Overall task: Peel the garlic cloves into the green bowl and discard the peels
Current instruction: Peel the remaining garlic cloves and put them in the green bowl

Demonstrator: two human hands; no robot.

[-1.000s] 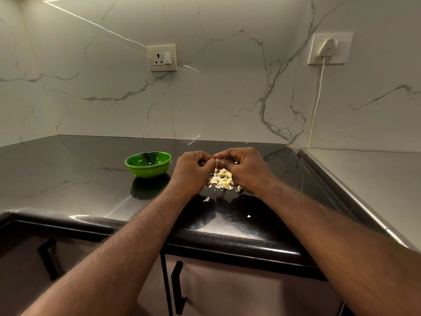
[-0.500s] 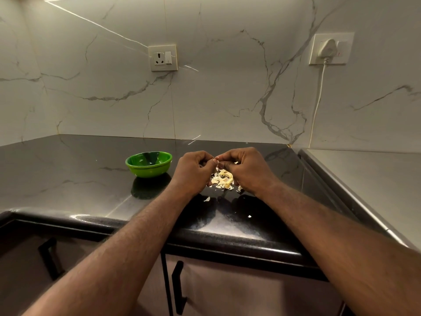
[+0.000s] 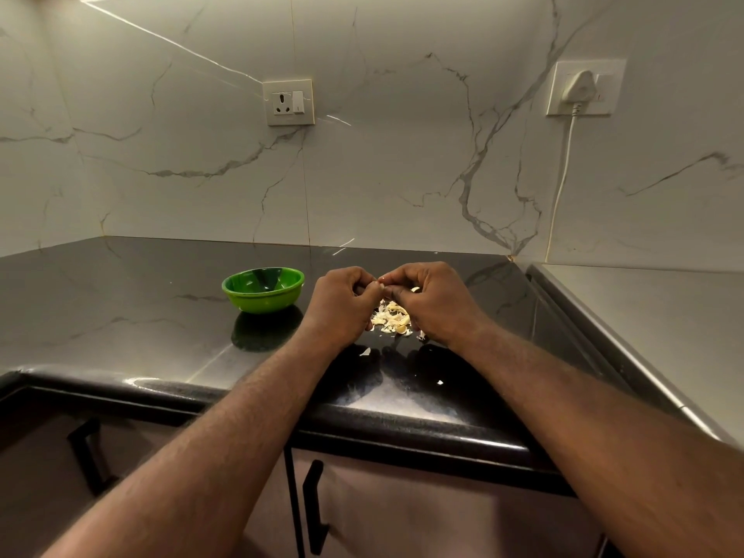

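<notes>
Mid-frame, my left hand and right hand pinch a clove over the peels. I'd strip it gently, keeping flakes off the bowl.

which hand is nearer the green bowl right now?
Left. The left hand is just right of the green bowl, not touching; the right hand is farther right, both pinching a garlic clove between them.

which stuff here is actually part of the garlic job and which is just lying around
Job:
- left hand and right hand, pinching what looks like a garlic clove between them
- pile of garlic and peels on the black counter
- green bowl

Just there:
- empty wall socket
- white plug and cable
- cabinet handle
</notes>
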